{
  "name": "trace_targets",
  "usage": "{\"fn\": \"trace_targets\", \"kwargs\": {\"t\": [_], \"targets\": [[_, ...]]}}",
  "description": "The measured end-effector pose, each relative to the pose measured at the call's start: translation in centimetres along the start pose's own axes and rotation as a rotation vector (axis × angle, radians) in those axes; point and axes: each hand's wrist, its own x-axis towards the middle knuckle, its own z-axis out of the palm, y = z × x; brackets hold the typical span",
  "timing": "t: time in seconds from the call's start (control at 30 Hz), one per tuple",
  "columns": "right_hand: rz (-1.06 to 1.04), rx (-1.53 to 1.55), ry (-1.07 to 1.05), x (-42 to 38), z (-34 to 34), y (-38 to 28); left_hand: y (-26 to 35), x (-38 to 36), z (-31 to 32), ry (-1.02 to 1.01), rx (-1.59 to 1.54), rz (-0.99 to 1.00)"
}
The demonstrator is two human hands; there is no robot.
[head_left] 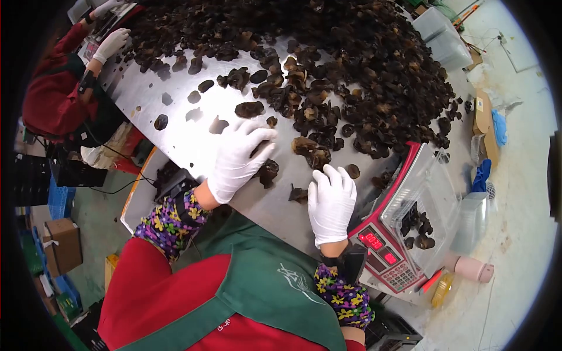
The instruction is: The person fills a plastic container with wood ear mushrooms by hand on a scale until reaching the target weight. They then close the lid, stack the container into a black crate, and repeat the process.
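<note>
Both my hands wear white gloves over the metal table. My left hand [239, 161] is bent at the fingers, with a gap between thumb and forefinger; its palm side is hidden. Right by its thumb lies a dark wood ear mushroom [268, 174]. My right hand [332, 205] is palm down with fingers stretched out, near the table's front edge. Beyond its fingertips rests a brownish wood ear mushroom [313, 153], and a small dark piece [297, 193] is beside its thumb. No piece shows gripped in either hand.
A large heap of wood ear mushrooms [386, 76] covers the table's far side. To the right, a red scale [386, 251] bears a clear plastic box [448, 202] with several pieces inside. At far left a co-worker's gloved hand [112, 44] is at the table [175, 140].
</note>
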Motion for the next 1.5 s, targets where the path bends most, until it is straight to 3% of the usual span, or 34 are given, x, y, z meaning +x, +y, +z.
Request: {"fn": "trace_targets", "kwargs": {"t": [0.13,0.2,0.27,0.33,0.4,0.47,0.5,0.67,0.83,0.97,1.07,1.1,1.27,1.33,1.5], "targets": [[0.039,0.039,-0.01,-1.1,-1.1,-0.8,0.8,3.1,3.0,-0.066,0.082,0.169],[0.046,0.056,0.002,-1.5,-1.5,-1.2,0.3,3.6,4.8,-0.253,0.168,0.268],[0.051,0.114,0.008,-1.8,-2.2,-1.4,0.0,3.9,5.8,-0.27,0.218,0.258],[0.055,0.136,0.02,-2.2,-2.7,-1.4,-0.4,4.1,5.7,-0.145,-0.005,0.123],[0.052,0.179,0.027,-2.4,-3.1,-1.3,0.8,4.5,2.9,-0.269,-0.43,-0.283],[0.049,0.187,0.03,-2.3,-3.0,-1.2,-0.8,3.7,2.2,-0.26,-0.593,-0.311],[0.043,0.194,0.033,-2.1,-3.0,-1.1,0.2,3.6,0.0,-0.307,-0.728,-0.456],[0.032,0.198,0.047,-1.0,-2.6,-0.6,-0.6,-0.2,-8.7,-0.09,-0.419,-0.576],[0.043,0.069,0.053,1.3,-1.4,-0.2,-7.5,-8.1,-14.1,0.129,0.436,-0.447],[0.013,-0.041,0.116,3.7,0.4,-0.9,-8.3,-9.8,-12.9,0.229,0.371,-0.429],[0.077,-0.088,-0.045,3.5,1.5,-0.6,-6.1,-7.8,-10.3,0.16,0.189,-0.373],[0.032,-0.14,0.076,3.2,1.8,-0.5,-5.8,-6.9,-9.2,0.144,0.152,-0.32],[0.066,-0.049,0.091,0.9,-0.7,-0.9,-0.9,-0.3,-3.7,-0.031,-0.105,-0.139],[0.058,-0.002,0.1,-0.3,-1.6,-1.2,-0.6,1.0,-0.2,-0.104,0.097,0.133],[0.104,0.084,0.069,-2.4,-3.2,-1.8,-0.7,3.5,5.2,-0.366,0.237,0.317]]}}
